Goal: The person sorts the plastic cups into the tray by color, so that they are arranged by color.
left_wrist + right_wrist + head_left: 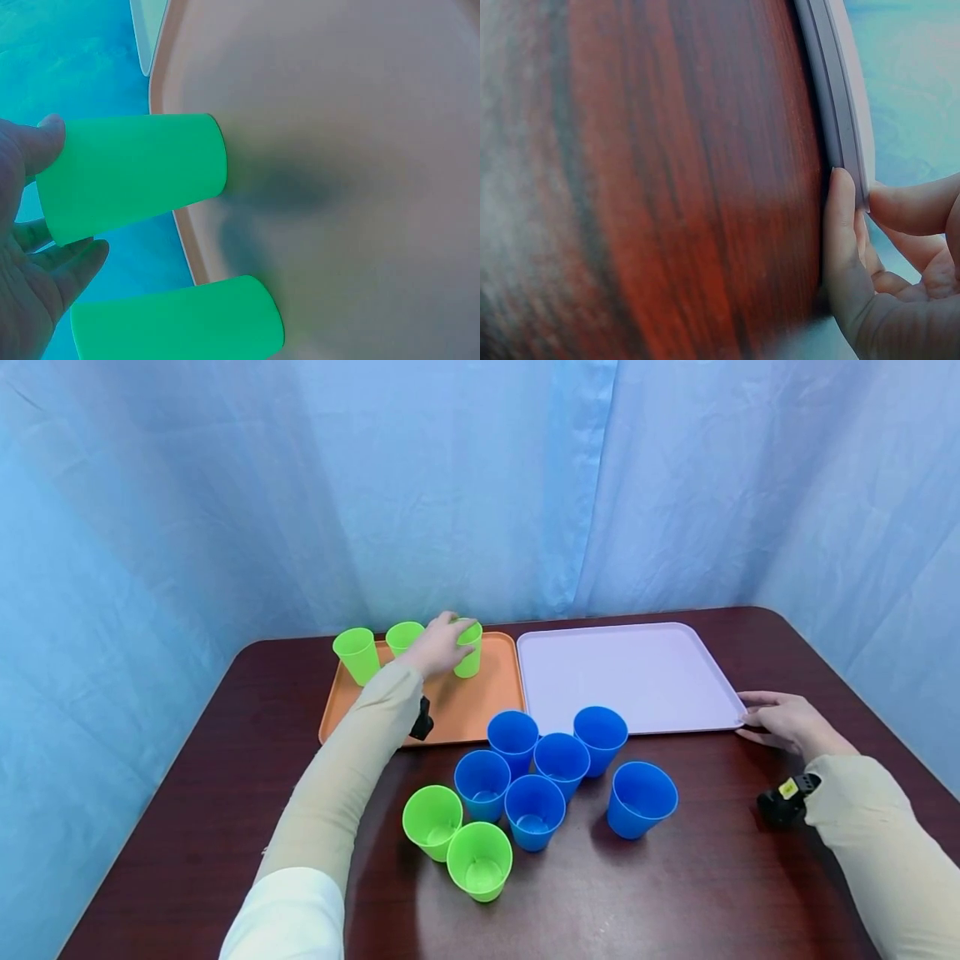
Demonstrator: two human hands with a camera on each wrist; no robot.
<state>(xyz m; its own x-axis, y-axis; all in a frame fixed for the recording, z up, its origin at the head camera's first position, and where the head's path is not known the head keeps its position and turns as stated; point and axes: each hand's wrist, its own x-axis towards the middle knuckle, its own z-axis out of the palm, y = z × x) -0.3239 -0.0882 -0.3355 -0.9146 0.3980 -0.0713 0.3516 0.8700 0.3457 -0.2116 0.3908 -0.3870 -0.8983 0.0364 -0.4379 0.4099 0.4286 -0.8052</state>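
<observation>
Table [720, 877], dark reddish wood, fills the lower scene and carries everything else, with a pale blue curtain [300, 485] hanging behind it. Two trays lie side by side at the far edge: a lilac tray [622, 647] on the right and an orange tray [480, 706] on the left, their inner edges just beside each other.

On the orange tray stand three green cups along the far rim. The left hand [437, 647] grips the rightmost one, the held green cup [469, 652], with thumb and fingers curled round its upper wall; the left wrist view shows its base on the tray floor, close to the rim. The middle green cup [403, 637] stands just beside the hand, and the corner green cup [357, 655] sits at the tray's far left.

The right hand [783, 722] rests on the table at the near right corner of the lilac tray; the right wrist view shows the thumb and a fingertip pinching the tray's rim.

Nearer the person, a cluster of six blue cups [558, 768] stands upright on the bare wood, most of them touching or nearly so, the rightmost leaning a little apart. Two loose green cups [456, 839] stand just left of that cluster, touching each other.
</observation>
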